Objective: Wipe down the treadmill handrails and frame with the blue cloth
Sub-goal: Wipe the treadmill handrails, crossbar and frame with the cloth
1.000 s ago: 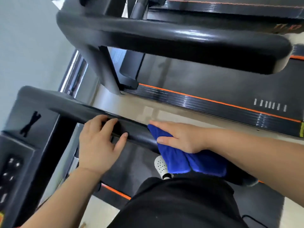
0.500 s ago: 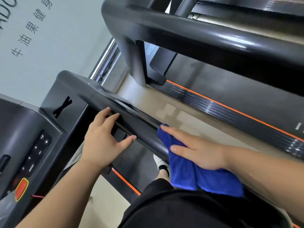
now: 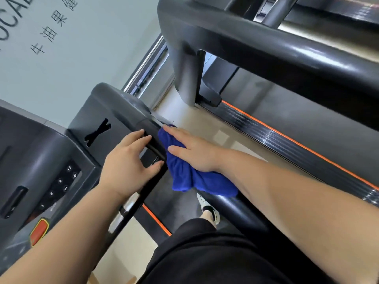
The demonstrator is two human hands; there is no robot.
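Observation:
The blue cloth [image 3: 190,175] is draped over the black right handrail [image 3: 229,203] of the treadmill I stand on. My right hand [image 3: 192,152] lies flat on the cloth, fingers stretched toward the console end of the rail, pressing it to the rail. My left hand [image 3: 129,162] rests just left of the cloth, fingers spread over the rail where it joins the console frame [image 3: 114,111], holding nothing. Part of the rail is hidden under the cloth and my right forearm.
The console panel [image 3: 59,181] with buttons and a red stop button [image 3: 39,230] is at the left. A second treadmill with a thick black handrail [image 3: 266,50] and orange-edged deck [image 3: 297,144] stands to the right. A strip of floor [image 3: 194,124] separates them. A wall is at upper left.
My right hand has slid the blue cloth along the handrail toward the console, closing the gap to my left hand. The view has swung left, showing more of the console.

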